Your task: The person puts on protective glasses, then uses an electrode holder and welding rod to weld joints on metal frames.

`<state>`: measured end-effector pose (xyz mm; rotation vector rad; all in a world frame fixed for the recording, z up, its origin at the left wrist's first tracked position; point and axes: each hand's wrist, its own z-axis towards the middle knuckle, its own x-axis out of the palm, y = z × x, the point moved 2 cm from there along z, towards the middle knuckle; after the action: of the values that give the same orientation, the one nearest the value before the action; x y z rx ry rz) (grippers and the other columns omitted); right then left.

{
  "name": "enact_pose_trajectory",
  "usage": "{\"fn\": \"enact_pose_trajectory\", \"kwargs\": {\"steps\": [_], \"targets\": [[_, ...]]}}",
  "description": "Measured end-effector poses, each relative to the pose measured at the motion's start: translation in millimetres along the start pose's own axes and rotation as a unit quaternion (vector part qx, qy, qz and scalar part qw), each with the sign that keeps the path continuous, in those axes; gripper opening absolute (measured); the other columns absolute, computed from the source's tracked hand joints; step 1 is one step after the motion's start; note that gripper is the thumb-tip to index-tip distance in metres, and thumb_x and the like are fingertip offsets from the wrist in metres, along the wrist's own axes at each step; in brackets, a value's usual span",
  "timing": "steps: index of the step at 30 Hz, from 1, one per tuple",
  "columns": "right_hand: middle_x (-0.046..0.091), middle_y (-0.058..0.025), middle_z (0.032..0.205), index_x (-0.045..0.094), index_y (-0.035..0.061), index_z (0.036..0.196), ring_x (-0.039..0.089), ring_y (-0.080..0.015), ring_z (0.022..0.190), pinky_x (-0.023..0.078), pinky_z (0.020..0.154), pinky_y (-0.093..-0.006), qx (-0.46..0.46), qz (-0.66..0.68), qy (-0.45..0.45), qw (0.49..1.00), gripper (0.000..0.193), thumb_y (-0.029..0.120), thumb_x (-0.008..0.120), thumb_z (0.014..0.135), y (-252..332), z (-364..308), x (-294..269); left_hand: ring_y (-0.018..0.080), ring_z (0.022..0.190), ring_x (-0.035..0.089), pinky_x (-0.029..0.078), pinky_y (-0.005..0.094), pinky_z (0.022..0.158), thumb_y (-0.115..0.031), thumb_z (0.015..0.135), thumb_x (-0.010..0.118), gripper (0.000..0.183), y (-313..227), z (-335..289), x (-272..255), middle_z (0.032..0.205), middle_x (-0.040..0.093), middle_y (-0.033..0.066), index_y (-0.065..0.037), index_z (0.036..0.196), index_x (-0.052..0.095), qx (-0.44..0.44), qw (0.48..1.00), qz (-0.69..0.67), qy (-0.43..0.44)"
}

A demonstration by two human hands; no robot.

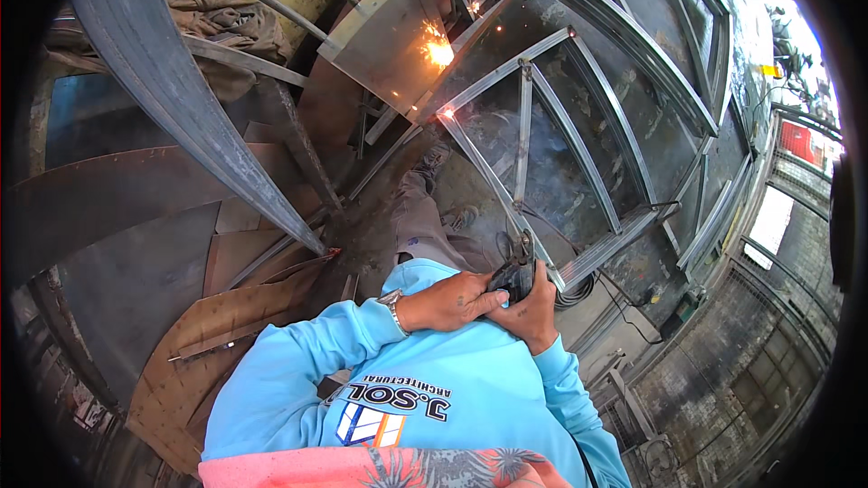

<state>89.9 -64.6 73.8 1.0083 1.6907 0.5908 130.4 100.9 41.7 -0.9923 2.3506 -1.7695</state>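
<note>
In front of my waist, my left hand (452,301) is closed around one side of a black clamp-like tool (515,278). My right hand (533,309) is closed on its other side, so both hands meet at it. My fingers partly cover the tool, and its exact kind cannot be made out. Just beyond it runs the near bar of a welded metal frame (583,140) made of square tubes. A small red glow (448,114) shows at the frame's left corner, ahead of my hands. A watch (391,307) sits on my left wrist.
Bright sparks (438,52) show at a sheet metal plate (384,50) farther ahead. A long curved metal bar (172,81) crosses the left side. Cut brown sheets (194,352) lean at the lower left. Coiled cable (579,291) lies by the frame's near corner.
</note>
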Motion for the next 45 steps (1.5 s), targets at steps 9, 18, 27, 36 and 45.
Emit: {"fn": "enact_pose_trajectory", "kwargs": {"steps": [9, 18, 27, 36, 45], "targets": [[0.071, -0.0163, 0.083, 0.054, 0.0009, 0.105, 0.074, -0.0335, 0.078, 0.057, 0.065, -0.0387, 0.0, -0.003, 0.006, 1.0, 0.06, 0.027, 0.089, 0.064, 0, 2, 3, 0.0276, 0.08, 0.067, 0.051, 0.0383, 0.075, -0.041, 0.106, 0.047, 0.047, 1, -3, -3, 0.088, 0.069, 0.018, 0.004, 0.115, 0.059, -0.016, 1.0, 0.01, -0.005], [0.07, -0.0175, 0.083, 0.052, 0.0012, 0.102, 0.074, -0.0346, 0.078, 0.057, 0.064, -0.039, 0.008, 0.002, 0.006, 1.0, 0.06, 0.028, 0.089, 0.064, -3, 3, 7, 0.0296, 0.088, 0.069, 0.051, 0.0387, 0.08, -0.04, 0.106, 0.047, 0.047, 4, -3, -4, 0.095, 0.07, 0.0199, 0.003, 0.118, 0.059, -0.026, 1.0, 0.001, -0.006], [0.07, -0.0165, 0.083, 0.052, 0.002, 0.103, 0.074, -0.0327, 0.078, 0.057, 0.065, -0.0385, 0.014, -0.005, 0.008, 1.0, 0.06, 0.029, 0.089, 0.064, 1, 2, 6, 0.0368, 0.085, 0.068, 0.051, 0.0421, 0.08, -0.036, 0.105, 0.047, 0.043, -5, -5, -7, 0.095, 0.07, 0.0232, 0.004, 0.12, 0.056, -0.001, 1.0, -0.005, -0.008], [0.071, -0.0154, 0.082, 0.052, 0.0024, 0.103, 0.074, -0.0314, 0.077, 0.057, 0.065, -0.0379, 0.016, -0.001, 0.008, 1.0, 0.06, 0.029, 0.09, 0.064, 2, 2, 7, 0.0308, 0.089, 0.069, 0.052, 0.0402, 0.081, -0.038, 0.105, 0.048, 0.044, -2, -6, -7, 0.097, 0.07, 0.0205, 0.003, 0.115, 0.06, 0.004, 1.0, -0.005, -0.015], [0.071, -0.0154, 0.081, 0.052, 0.0021, 0.101, 0.074, -0.0318, 0.076, 0.057, 0.063, -0.0374, 0.004, -0.004, -0.005, 1.0, 0.059, 0.028, 0.09, 0.064, 4, 1, 6, 0.0326, 0.089, 0.069, 0.052, 0.04, 0.08, -0.038, 0.105, 0.048, 0.043, -6, -4, -8, 0.097, 0.07, 0.0214, 0.003, 0.115, 0.06, -0.017, 1.0, 0.018, 0.0]]}}
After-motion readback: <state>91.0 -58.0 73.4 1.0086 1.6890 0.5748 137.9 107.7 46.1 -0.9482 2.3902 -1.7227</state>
